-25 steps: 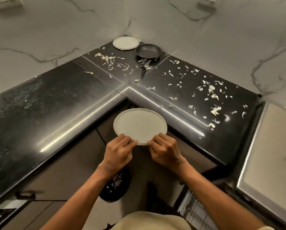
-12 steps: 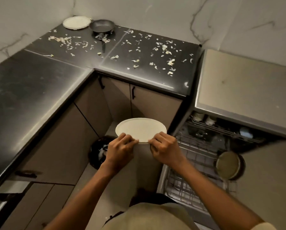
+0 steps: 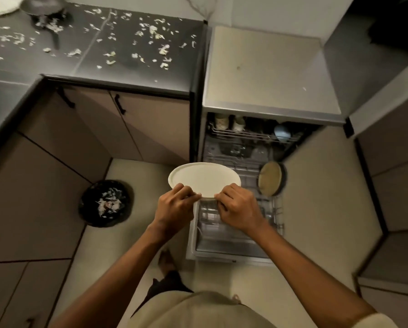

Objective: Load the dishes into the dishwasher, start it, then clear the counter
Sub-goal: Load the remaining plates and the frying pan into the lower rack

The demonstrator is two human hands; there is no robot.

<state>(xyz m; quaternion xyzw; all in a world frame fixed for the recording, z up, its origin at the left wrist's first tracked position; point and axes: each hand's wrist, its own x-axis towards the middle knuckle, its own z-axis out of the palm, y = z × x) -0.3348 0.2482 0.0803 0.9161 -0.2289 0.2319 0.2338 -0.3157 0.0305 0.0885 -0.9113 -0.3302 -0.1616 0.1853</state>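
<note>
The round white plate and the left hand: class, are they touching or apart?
Touching. The head view shows the left hand pinching the near rim of the round white plate, thumb on top; the right hand grips it too.

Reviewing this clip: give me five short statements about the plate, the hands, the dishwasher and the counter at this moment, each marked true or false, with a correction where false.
1. Both hands hold the white plate by its near rim. True: the left hand and the right hand each pinch it.
2. The dishwasher is closed. False: it is open, with its lower rack pulled out below the plate.
3. The lower rack holds nothing. False: a round pan stands on edge in it.
4. Food scraps are scattered over the black counter. True.
5. The bin on the floor stands to the right of the dishwasher. False: it stands to its left, by the cabinets.
</note>
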